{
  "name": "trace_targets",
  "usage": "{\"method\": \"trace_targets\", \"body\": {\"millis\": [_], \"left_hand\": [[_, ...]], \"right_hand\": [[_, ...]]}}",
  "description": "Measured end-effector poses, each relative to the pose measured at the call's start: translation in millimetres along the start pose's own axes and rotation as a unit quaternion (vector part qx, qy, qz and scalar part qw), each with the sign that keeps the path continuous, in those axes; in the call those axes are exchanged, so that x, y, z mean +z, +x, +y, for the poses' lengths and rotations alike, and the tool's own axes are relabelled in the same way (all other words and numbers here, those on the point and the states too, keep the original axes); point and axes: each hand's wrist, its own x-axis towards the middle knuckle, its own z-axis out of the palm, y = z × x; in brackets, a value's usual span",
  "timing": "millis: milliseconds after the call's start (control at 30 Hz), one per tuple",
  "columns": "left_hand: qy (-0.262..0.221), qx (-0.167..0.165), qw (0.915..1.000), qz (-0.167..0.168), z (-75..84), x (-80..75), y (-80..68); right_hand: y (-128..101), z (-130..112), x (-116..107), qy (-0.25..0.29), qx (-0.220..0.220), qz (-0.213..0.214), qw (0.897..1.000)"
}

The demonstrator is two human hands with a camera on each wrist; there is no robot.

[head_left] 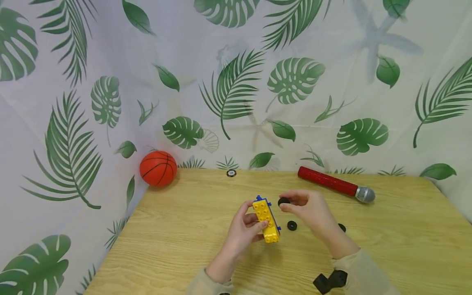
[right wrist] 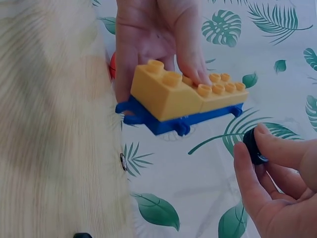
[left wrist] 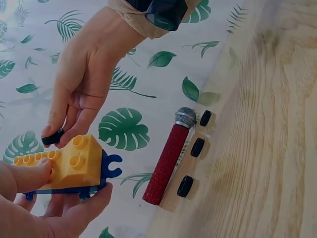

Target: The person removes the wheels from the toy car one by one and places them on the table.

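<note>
My left hand (head_left: 246, 223) grips a toy car body of yellow bricks on a blue base (head_left: 267, 219), held above the wooden table (head_left: 184, 237). The same toy (left wrist: 67, 166) (right wrist: 185, 99) shows in both wrist views, thumb on its studs. My right hand (head_left: 307, 207) pinches a small black wheel (head_left: 283, 201) (left wrist: 52, 137) (right wrist: 254, 146) just right of the toy's far end, not touching it. Another black wheel (head_left: 292, 225) lies on the table between the hands, and one more (head_left: 342, 227) peeks out beside my right wrist.
A red microphone with a silver head (head_left: 335, 185) lies at the back right. An orange basketball (head_left: 158, 168) rests at the table's back left corner. A small round disc (head_left: 231, 173) sits at the back edge. A leaf-print curtain surrounds the table.
</note>
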Motion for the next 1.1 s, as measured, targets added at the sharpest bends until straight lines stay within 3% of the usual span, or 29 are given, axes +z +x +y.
{"method": "trace_targets", "body": {"millis": [400,1100], "left_hand": [[0.01,-0.01,0.9997,0.021,3.1,-5.2,4.6],[-0.017,-0.014,0.9997,0.011,0.4,-12.5,0.5]], "right_hand": [[-2,11,-20,-0.017,-0.01,0.011,1.0],[-10,31,-49,0.051,-0.027,0.009,0.998]]}}
